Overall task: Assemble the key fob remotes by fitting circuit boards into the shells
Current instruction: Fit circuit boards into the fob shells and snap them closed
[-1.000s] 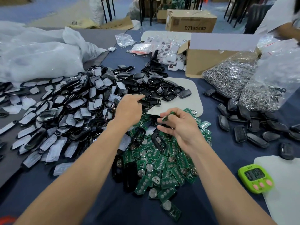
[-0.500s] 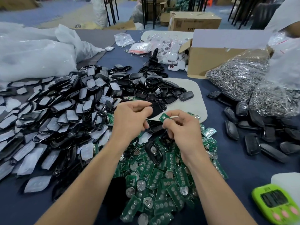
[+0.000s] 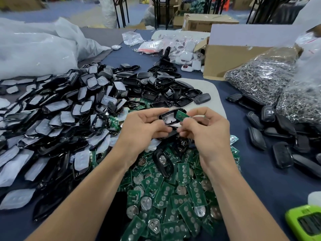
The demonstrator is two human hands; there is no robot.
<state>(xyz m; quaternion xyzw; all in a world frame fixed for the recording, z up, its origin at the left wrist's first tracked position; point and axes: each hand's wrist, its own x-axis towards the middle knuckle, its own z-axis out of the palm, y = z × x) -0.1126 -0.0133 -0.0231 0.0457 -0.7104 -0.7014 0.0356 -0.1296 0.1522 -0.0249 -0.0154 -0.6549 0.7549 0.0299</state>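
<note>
My left hand (image 3: 144, 126) grips a black key fob shell (image 3: 168, 117), hollow side up, above the table. My right hand (image 3: 206, 129) pinches a green circuit board (image 3: 181, 115) whose left end lies over the shell's right edge. Below both hands spreads a heap of green circuit boards (image 3: 173, 197) with round battery clips. A big pile of black shells with white button pads (image 3: 60, 115) lies to the left. More bare black shell halves (image 3: 166, 89) sit just beyond my hands.
Closed black fobs (image 3: 278, 141) lie on the right beside clear bags of metal key rings (image 3: 264, 77). A cardboard box (image 3: 231, 58) stands behind them. A green timer (image 3: 305, 221) sits at the lower right. White plastic bags (image 3: 34, 47) fill the far left.
My left hand picked a shell from the pile and brought it toward me. My right hand carried the board up to meet it; the board now lies at the shell's edge.
</note>
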